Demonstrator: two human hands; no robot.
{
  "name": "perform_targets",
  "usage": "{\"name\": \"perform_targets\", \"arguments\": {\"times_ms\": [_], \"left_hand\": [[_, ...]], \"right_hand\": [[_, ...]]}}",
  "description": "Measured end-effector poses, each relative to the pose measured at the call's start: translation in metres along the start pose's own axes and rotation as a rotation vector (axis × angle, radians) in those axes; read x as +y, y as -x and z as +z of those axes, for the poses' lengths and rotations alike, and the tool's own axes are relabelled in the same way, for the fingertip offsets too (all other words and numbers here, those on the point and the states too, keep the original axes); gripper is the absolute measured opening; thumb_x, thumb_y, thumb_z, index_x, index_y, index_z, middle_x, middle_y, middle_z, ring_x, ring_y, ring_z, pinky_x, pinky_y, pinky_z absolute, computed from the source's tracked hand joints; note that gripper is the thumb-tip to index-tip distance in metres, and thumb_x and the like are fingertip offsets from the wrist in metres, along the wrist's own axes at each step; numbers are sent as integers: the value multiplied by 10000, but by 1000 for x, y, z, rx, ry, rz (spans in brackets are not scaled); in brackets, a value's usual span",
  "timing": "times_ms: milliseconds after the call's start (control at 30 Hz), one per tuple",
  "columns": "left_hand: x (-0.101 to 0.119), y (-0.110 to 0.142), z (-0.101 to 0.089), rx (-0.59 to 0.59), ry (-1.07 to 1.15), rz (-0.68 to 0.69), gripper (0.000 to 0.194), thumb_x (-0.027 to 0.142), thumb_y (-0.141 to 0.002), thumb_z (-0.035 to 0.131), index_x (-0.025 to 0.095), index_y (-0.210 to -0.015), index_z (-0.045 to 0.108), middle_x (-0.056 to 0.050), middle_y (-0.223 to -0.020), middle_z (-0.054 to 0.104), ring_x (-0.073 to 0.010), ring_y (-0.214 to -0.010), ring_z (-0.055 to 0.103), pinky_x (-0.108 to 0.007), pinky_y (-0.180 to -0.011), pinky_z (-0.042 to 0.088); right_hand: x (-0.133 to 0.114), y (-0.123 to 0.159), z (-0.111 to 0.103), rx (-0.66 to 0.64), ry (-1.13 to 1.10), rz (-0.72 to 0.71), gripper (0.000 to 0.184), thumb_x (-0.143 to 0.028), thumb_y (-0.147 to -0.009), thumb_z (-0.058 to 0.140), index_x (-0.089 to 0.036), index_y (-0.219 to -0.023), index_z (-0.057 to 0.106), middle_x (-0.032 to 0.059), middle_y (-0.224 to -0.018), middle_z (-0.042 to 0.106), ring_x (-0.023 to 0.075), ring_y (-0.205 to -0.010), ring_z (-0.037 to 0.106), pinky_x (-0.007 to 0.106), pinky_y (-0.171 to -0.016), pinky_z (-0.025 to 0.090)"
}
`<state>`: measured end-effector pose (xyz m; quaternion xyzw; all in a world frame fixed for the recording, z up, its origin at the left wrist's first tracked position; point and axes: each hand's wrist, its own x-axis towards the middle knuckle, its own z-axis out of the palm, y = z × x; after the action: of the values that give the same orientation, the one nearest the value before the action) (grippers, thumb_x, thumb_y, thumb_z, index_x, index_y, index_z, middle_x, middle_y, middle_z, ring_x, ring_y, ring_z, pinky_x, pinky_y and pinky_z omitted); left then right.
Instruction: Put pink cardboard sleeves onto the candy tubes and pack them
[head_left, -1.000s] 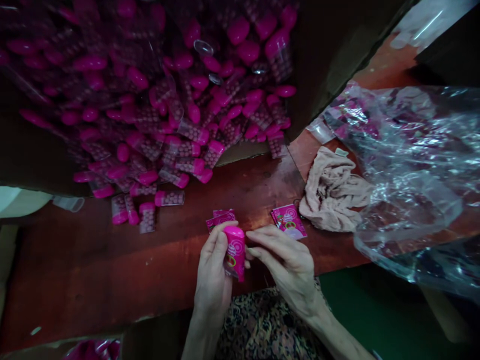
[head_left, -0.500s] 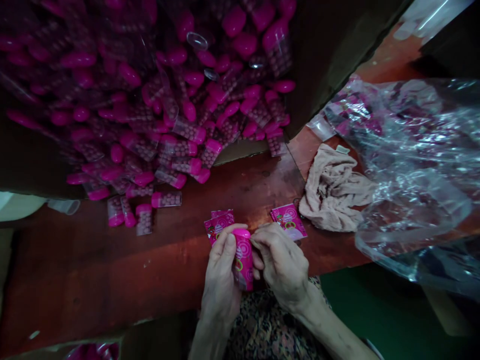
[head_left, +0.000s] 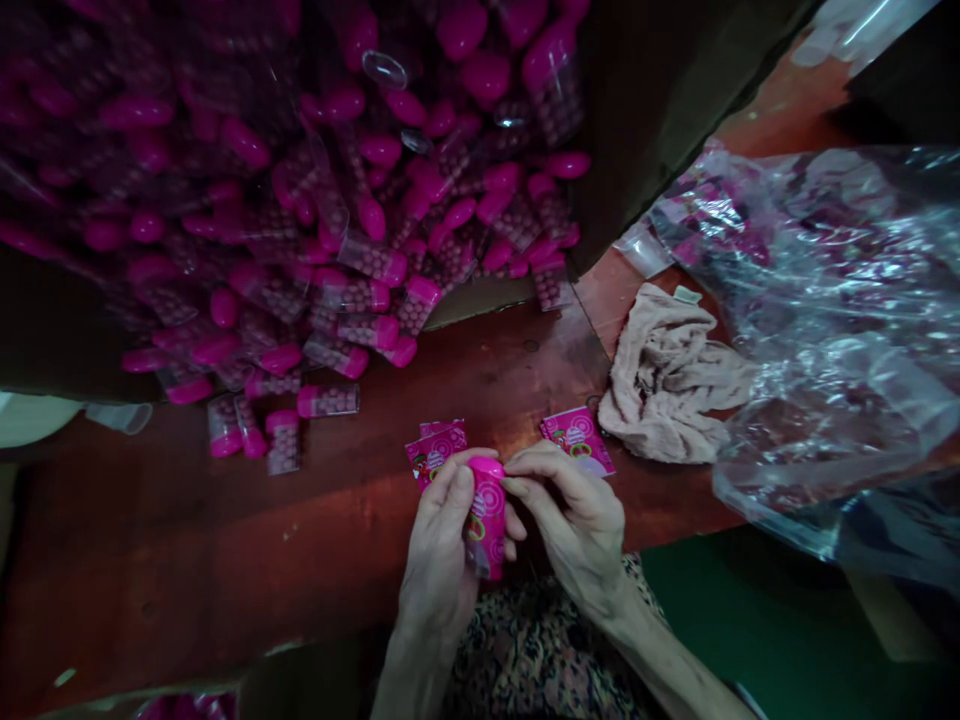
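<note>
Pink-capped clear tube [head_left: 486, 518] of pink beads, wrapped in a pink printed label, stands upright in the person's left hand [head_left: 439, 560], fingers curled closed around its side. Right hand [head_left: 574, 520] is partly open, thumb and forefinger pinching near the top of the tube just below the cap, other fingers curved beside it. Both hands are touching the tube, held above the lap and over the near edge of a reddish-brown wooden table [head_left: 142, 530]. Two or so loose pink labels [head_left: 435, 448] lie just past the left hand, another pink label [head_left: 577, 440] just past the right. Loose filled tubes [head_left: 270, 435] sit further up the table, below a big heap of tubes [head_left: 300, 210] in a cardboard box [head_left: 645, 130]. Crumpled beige cloth [head_left: 664, 380] and a clear plastic bag [head_left: 832, 320] lie to the right.
</note>
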<state>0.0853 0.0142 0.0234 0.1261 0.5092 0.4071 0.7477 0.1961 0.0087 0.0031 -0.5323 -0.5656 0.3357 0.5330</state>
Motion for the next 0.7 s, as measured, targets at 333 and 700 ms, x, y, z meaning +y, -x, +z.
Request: {"name": "perform_targets", "arguments": {"times_ms": [333, 700], "left_hand": [[-5, 1, 9, -49, 12, -69, 256, 341, -888, 433, 136, -958, 568, 30, -466, 553, -68, -353, 449, -164, -355, 324], [-3, 1, -4, 35, -312, 306, 154, 286, -791, 606, 218, -924, 645, 7, -850, 689, -123, -769, 609, -201, -679, 462]], "right_hand": [[-2, -5, 2, 6, 105, -75, 184, -81, -852, 420, -198, -722, 477, 7, -695, 519, 134, -665, 537, 243, -589, 448], [-4, -5, -16, -178, 0, -7, 342, -273, -772, 675, -264, -1097, 570, 12, -905, 634, 153, -787, 594, 246, -691, 511]]}}
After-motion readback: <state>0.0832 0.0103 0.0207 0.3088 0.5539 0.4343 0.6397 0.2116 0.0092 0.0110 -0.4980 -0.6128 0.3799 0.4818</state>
